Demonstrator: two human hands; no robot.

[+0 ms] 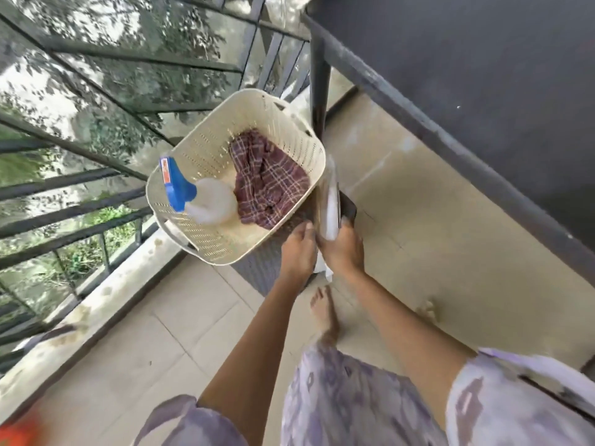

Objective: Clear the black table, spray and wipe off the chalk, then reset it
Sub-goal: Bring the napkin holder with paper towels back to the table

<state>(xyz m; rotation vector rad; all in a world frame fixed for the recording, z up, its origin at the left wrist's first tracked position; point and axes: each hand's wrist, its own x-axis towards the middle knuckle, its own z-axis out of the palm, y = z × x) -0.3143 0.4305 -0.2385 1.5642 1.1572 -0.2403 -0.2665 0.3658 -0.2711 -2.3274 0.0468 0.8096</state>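
Nothing here can be read from where I stand; the one label is a small orange-and-white sticker (166,172) on the blue trigger head of the spray bottle (209,201) in the cream basket (199,146), its print too blurred to make out; the flat stack (331,214) gripped by the right hand (343,252) shows pale edges and a dark cover, any lettering illegible.
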